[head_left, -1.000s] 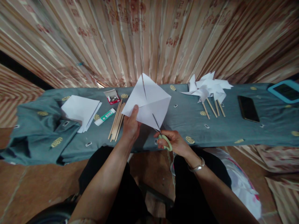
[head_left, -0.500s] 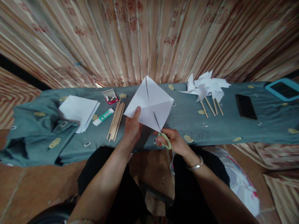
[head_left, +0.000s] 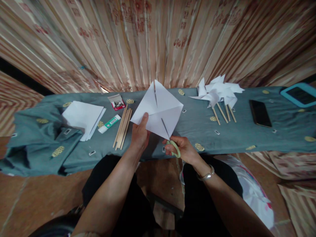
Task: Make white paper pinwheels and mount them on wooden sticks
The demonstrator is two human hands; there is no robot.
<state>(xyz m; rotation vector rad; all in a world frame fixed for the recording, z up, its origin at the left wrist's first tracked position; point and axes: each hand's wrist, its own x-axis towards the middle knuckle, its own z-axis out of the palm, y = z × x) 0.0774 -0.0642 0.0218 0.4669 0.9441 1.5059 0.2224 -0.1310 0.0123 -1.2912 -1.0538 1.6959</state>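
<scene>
My left hand (head_left: pixel 140 133) pinches a white square sheet of paper (head_left: pixel 163 102) near its left corner, thumb on top and fingers underneath. The sheet is turned like a diamond, with a crease across it and a slit running in from the top corner. My right hand (head_left: pixel 180 148) grips scissors (head_left: pixel 175 149) by their pale green handles. Their dark blades lie along a line from the sheet's bottom corner toward its middle. A bundle of wooden sticks (head_left: pixel 122 128) lies just left of my left hand.
Left on the cloth-covered table (head_left: pixel 234 136) are a stack of white paper (head_left: pixel 82 117), a glue stick (head_left: pixel 109 124) and a small open box of metal bits (head_left: pixel 117 102). Several paper pinwheels on sticks (head_left: pixel 219 92), a phone (head_left: pixel 260 113) and a blue-framed tablet (head_left: pixel 300 94) lie right.
</scene>
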